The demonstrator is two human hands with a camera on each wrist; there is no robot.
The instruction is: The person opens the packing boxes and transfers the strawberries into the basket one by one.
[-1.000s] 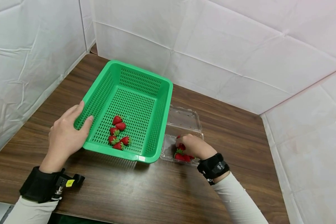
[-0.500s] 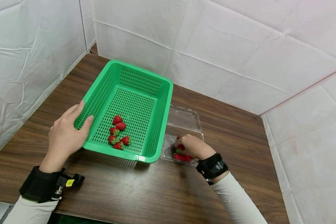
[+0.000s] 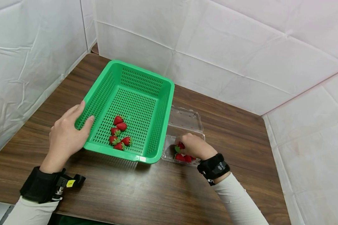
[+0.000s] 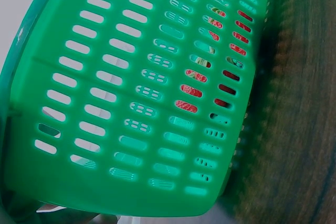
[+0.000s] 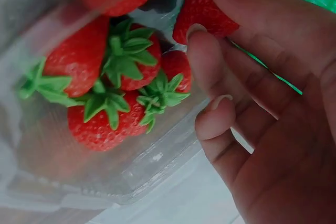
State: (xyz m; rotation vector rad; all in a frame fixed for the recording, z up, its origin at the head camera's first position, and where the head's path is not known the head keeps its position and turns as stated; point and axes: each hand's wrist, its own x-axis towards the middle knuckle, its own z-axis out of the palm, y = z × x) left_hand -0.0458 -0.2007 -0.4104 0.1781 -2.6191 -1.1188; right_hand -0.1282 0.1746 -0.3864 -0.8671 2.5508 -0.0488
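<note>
I pinch a strawberry (image 3: 181, 145) with my right hand (image 3: 195, 146) inside the clear clamshell (image 3: 186, 120), above the other berries (image 5: 113, 90) lying there. The clamshell sits just right of the green basket (image 3: 146, 84), whose near-left rim my left hand (image 3: 64, 136) grips; five strawberries (image 3: 119, 132) lie inside it.

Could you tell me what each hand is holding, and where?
Left hand grips the green plastic basket by its left rim; right hand pinches a red strawberry.
</note>
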